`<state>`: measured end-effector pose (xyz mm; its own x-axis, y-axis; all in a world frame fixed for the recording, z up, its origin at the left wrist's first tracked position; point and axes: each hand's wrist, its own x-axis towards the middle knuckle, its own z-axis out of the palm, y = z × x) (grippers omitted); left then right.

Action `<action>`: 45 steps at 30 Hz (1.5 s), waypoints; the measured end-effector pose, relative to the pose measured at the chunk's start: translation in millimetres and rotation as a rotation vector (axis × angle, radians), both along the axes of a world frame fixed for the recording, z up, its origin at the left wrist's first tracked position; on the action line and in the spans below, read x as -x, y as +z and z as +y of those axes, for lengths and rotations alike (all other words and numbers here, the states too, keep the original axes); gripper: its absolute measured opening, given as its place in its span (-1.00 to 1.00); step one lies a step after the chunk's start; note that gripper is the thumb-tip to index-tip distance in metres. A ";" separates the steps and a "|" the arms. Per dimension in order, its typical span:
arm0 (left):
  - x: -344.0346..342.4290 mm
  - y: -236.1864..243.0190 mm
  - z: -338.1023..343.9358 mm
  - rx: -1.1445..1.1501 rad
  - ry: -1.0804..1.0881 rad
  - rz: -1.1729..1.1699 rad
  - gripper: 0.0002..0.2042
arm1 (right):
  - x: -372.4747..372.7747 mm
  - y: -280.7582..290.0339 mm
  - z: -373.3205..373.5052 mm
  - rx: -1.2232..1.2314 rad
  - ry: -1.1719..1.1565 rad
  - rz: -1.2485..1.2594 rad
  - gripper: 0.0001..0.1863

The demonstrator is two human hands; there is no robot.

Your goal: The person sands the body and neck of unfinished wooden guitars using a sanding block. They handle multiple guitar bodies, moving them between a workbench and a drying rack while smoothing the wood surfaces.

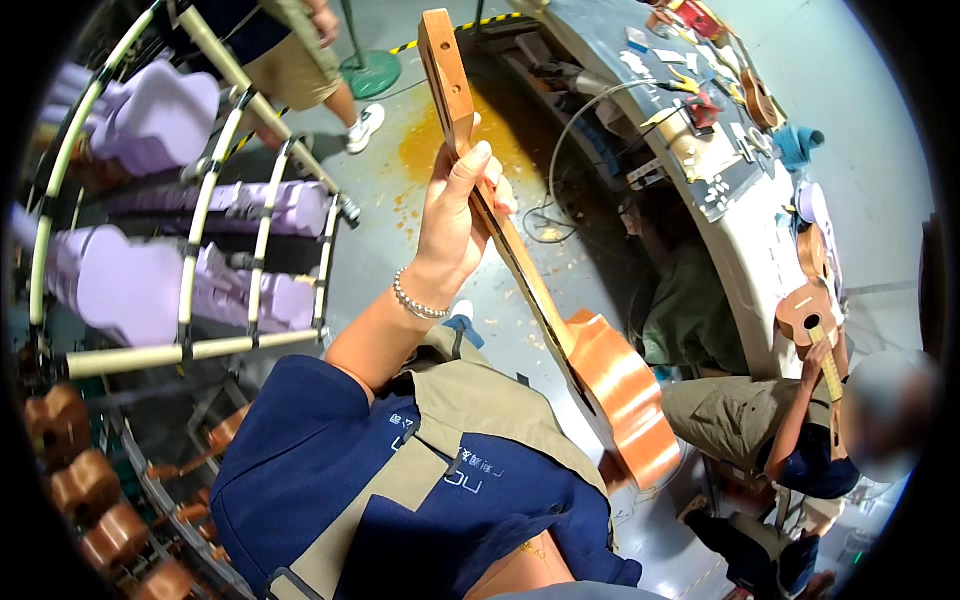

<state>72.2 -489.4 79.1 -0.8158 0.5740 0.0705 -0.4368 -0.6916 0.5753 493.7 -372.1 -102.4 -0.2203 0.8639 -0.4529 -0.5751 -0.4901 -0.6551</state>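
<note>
My left hand [460, 205], with a beaded bracelet at its wrist, is closed round the neck of an unstrung ukulele [625, 400]. The grip sits just below the headstock [445, 75], which shows peg holes and points up and away. From there the neck slants down to the right. The orange-brown, glossy body is tilted, its curved side facing up and the soundhole face mostly turned out of sight. It hangs beside my apron [490, 395], at the right of my torso. My right hand is not in the picture.
Left stands a pipe-frame rack [200, 230] with lilac molded pieces [125, 285]; ukulele bodies [85, 485] hang below it. A cluttered workbench [720, 180] curves along the right. A seated co-worker [790, 420] holds another ukulele [808, 315]. Someone in shorts [295, 70] stands at the far left.
</note>
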 end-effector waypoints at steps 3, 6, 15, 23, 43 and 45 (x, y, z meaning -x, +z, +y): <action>26.1 -2.6 40.2 0.052 -0.134 -0.125 -0.64 | 3.1 11.8 8.2 0.001 -0.091 -0.034 -0.31; 44.6 -10.2 74.2 0.069 -0.212 -0.217 -0.67 | 5.5 21.6 15.9 0.008 -0.159 -0.061 -0.31; 70.9 -25.2 147.1 0.087 -0.320 -0.308 -0.63 | 19.9 36.9 50.2 0.003 -0.247 -0.065 -0.33; 59.7 -51.6 191.7 -0.259 -0.484 -0.197 -0.63 | 73.0 59.9 149.7 -0.018 -0.072 0.092 -0.34; 31.9 -74.0 325.2 0.256 0.075 -0.289 -0.69 | 179.9 74.2 372.4 -0.175 0.251 -0.069 -0.31; 43.7 -86.5 334.5 0.230 0.087 -0.339 -0.70 | 197.8 92.3 380.5 -0.243 0.205 -0.113 -0.32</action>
